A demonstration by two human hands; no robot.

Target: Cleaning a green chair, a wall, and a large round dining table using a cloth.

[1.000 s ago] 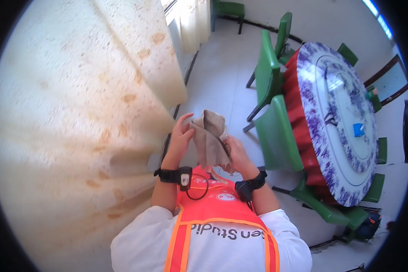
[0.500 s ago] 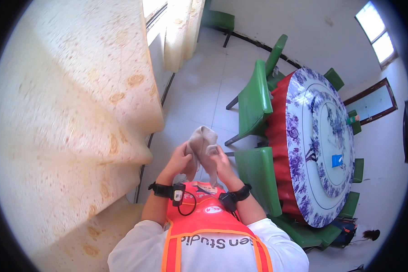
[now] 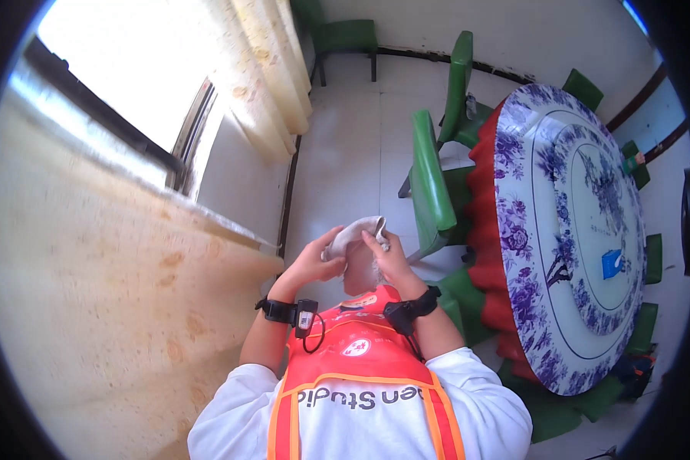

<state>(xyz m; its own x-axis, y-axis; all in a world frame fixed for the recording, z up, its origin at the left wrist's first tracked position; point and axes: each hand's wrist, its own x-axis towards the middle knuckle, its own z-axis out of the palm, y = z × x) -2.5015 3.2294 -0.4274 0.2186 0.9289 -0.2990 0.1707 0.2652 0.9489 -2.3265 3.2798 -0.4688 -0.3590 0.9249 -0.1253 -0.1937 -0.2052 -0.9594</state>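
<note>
Between my two hands, in front of my red apron, hangs a greyish-white cloth with its upper edge folded over. My left hand grips its left side, the thumb pointing inward. At the other side my right hand pinches the cloth near its top corner. The lower part of the cloth droops down close to the apron. Both wrists carry black straps with small devices; the left wrist device has a looped cable.
To the left a patterned cream curtain hangs beside a bright window. At right stands a round table with a floral top, red skirt and blue tissue box. Green chairs surround it; another green chair stands by the far wall.
The view has shifted, and more of the window shows now beside the curtain. Both hands still hold the cloth, whose top has gone from a raised peak to a folded, flatter edge.
</note>
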